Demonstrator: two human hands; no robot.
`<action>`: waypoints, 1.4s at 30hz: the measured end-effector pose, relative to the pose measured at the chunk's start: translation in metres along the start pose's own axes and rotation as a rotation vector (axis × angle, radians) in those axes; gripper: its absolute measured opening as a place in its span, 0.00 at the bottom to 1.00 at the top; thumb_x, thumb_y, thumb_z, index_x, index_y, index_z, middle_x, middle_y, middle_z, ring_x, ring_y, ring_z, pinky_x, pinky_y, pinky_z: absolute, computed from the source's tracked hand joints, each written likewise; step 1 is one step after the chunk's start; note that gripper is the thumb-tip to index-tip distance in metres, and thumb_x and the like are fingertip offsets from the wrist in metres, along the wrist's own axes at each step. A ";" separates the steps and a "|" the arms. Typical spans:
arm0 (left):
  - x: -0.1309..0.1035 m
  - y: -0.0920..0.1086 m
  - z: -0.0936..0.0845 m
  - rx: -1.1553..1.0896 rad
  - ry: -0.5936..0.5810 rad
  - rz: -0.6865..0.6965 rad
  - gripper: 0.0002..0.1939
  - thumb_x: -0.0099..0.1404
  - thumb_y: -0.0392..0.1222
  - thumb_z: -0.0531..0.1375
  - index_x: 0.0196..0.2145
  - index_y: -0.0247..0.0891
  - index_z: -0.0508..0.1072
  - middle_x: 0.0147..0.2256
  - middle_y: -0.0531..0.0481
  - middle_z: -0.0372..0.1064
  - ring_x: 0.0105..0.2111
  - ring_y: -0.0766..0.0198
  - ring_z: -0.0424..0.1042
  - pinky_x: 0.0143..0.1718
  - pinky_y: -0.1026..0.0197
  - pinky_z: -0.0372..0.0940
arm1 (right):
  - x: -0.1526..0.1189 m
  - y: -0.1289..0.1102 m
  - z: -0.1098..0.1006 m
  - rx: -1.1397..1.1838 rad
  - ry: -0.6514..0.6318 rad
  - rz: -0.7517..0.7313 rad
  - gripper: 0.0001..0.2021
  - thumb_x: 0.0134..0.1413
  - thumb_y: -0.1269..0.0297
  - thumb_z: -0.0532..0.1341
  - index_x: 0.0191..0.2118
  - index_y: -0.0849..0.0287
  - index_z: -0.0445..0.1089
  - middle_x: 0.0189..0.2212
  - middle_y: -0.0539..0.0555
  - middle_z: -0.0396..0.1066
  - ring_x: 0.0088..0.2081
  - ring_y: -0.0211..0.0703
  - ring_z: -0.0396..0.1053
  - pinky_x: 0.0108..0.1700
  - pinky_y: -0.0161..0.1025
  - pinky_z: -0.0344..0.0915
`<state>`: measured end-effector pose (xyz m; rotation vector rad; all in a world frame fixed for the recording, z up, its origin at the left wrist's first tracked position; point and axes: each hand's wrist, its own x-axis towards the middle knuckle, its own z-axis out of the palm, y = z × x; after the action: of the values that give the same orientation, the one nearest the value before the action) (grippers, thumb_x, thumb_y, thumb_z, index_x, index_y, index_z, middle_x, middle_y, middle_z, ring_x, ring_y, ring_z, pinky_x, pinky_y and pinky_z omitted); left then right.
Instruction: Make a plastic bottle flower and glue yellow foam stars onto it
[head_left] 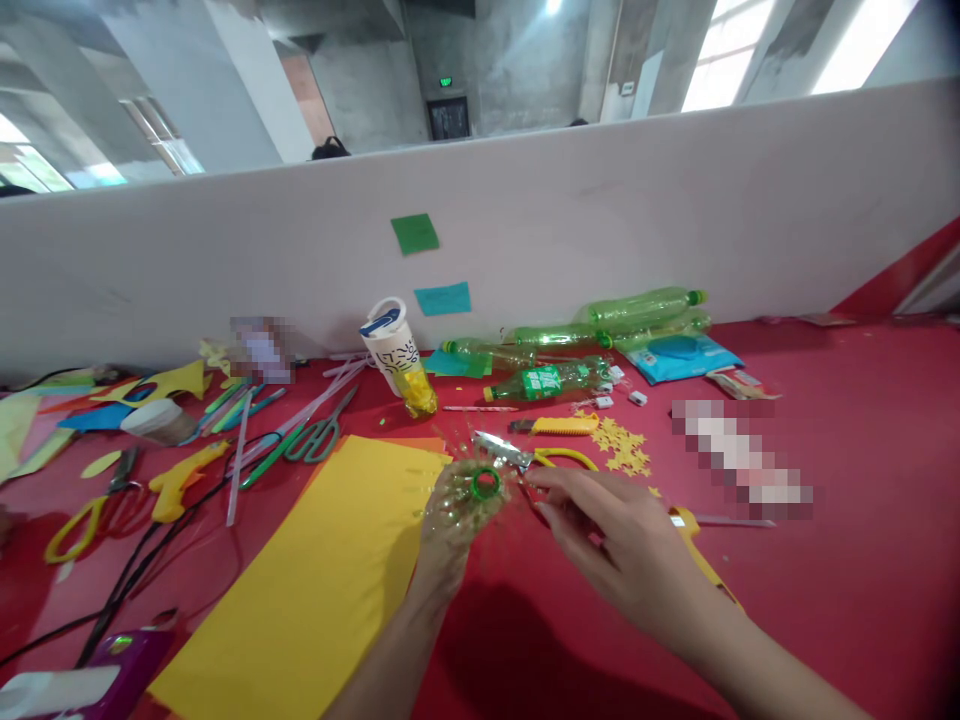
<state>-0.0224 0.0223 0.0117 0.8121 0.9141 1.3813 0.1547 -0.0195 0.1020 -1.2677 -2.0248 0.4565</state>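
My left hand (pixel 448 510) holds a cut piece of clear green bottle (pixel 486 484), its round neck facing up and thin strips fanning out around it. My right hand (pixel 611 530) is just to the right, thumb and fingers pinched near the strips' edge; what they hold, if anything, is too small to make out. Scissors with yellow handles (pixel 566 459) lie just beyond the hands, blades toward the left. A yellow cutter (pixel 562 426) and a pile of small yellow stars (pixel 622 446) lie behind them.
Yellow paper sheets (pixel 315 570) lie at the left, with a yellow glue gun (pixel 184 482) and green scissors (pixel 319 432) past them. A patterned cup (pixel 391 350), green bottles (pixel 555 380) and a blue packet (pixel 682 357) stand or lie near the white partition (pixel 562 220).
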 end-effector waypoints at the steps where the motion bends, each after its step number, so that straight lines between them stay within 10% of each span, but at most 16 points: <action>1: 0.000 0.001 0.000 0.001 0.001 -0.008 0.22 0.44 0.31 0.68 0.38 0.43 0.71 0.34 0.54 0.75 0.30 0.64 0.74 0.35 0.61 0.68 | 0.000 0.000 0.001 0.003 0.001 -0.002 0.12 0.60 0.68 0.52 0.47 0.53 0.66 0.30 0.53 0.71 0.28 0.40 0.66 0.29 0.37 0.59; 10: 0.000 -0.001 0.000 0.024 0.004 0.016 0.21 0.49 0.34 0.67 0.41 0.41 0.70 0.36 0.52 0.75 0.34 0.63 0.75 0.41 0.59 0.68 | 0.004 0.006 -0.010 0.014 0.172 -0.008 0.10 0.60 0.70 0.53 0.46 0.55 0.66 0.33 0.54 0.68 0.31 0.40 0.66 0.32 0.36 0.62; 26: 0.004 -0.029 -0.018 -0.165 0.170 -0.028 0.28 0.44 0.30 0.69 0.44 0.44 0.70 0.41 0.50 0.75 0.38 0.59 0.74 0.42 0.59 0.69 | 0.005 0.007 -0.004 0.060 0.118 -0.062 0.10 0.59 0.71 0.53 0.42 0.56 0.70 0.38 0.56 0.71 0.40 0.44 0.68 0.40 0.41 0.66; 42: 0.003 -0.029 -0.020 -0.060 0.090 0.004 0.24 0.47 0.34 0.67 0.43 0.45 0.70 0.41 0.50 0.74 0.39 0.59 0.74 0.40 0.59 0.69 | 0.014 0.025 -0.009 0.081 0.163 0.054 0.06 0.59 0.68 0.55 0.39 0.55 0.69 0.35 0.51 0.69 0.35 0.40 0.67 0.37 0.38 0.63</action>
<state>-0.0275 0.0236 -0.0229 0.7109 0.9360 1.4518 0.1733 0.0033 0.0982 -1.2712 -1.8229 0.4412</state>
